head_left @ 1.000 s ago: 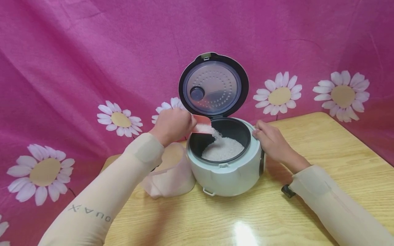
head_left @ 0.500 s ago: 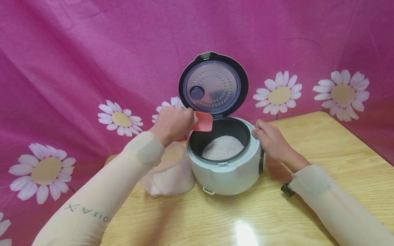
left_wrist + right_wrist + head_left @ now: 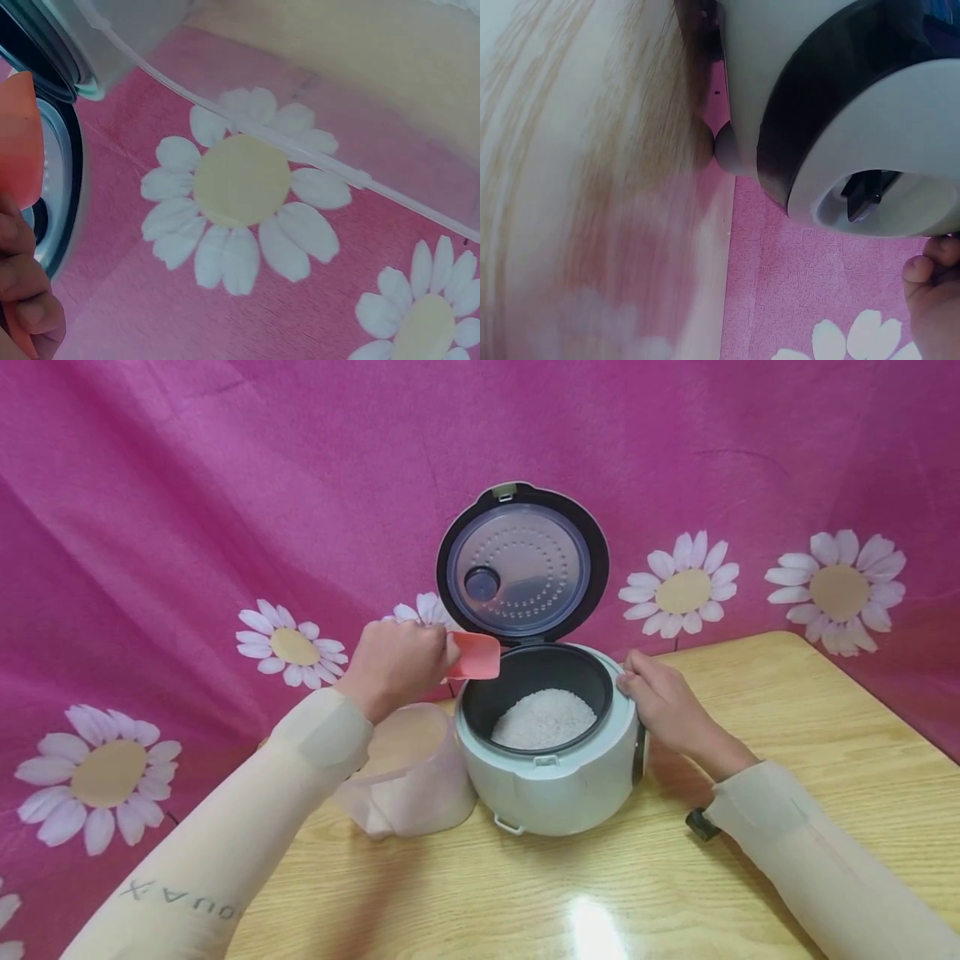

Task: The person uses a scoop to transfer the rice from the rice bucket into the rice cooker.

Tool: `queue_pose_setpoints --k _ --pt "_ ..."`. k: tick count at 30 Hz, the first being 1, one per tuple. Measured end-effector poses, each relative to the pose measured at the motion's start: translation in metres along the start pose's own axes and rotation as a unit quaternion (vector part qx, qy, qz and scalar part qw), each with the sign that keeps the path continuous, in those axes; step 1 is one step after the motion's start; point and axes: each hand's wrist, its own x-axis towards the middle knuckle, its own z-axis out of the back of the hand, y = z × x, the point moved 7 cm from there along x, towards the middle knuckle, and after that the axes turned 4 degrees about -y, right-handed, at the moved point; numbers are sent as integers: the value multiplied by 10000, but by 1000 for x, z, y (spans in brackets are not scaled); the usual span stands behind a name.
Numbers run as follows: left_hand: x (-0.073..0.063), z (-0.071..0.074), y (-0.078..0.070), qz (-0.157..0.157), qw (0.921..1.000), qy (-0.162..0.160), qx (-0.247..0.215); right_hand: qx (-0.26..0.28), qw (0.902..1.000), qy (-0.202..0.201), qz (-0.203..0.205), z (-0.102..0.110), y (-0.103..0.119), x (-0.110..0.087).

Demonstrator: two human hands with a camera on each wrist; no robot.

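My left hand [image 3: 401, 664] grips an orange-pink scoop [image 3: 477, 656] by its handle, above the left rim of the rice cooker [image 3: 551, 797]. The scoop is tilted on its side; no rice shows on it. White rice [image 3: 546, 718] lies heaped in the dark inner pot [image 3: 487, 706]. The cooker's lid [image 3: 522, 568] stands raised at the back. On the cooker's right rim, my right hand [image 3: 667, 702] holds the edge with curled fingers. Left of the cooker stands a translucent plastic container [image 3: 423, 797], partly behind my left forearm; a white patch shows at a corner of the left wrist view.
Everything stands on a light wooden table [image 3: 720, 868]. Close behind hangs a magenta cloth [image 3: 315, 485] printed with white daisies. The container sits right against the cooker's left side. A small carry-handle loop or latch [image 3: 508, 825] juts from the cooker's front base.
Rice was pouring from the scoop a second ago; the stream has stopped. The scoop has turned over on its side, and my left hand has shifted slightly left. My right hand stays put.
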Motion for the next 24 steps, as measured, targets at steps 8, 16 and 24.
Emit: queue_pose_setpoints --k 8,16,24 --pt "-14 3 19 224 9995 -109 -181 23 10000 16 -42 0 0 0" --pt "-26 4 32 348 9987 -214 -302 32 10000 -22 -16 1 -1 -1" --pt "-45 8 47 255 9964 -744 -308 -57 9985 -383 394 3 3 2"
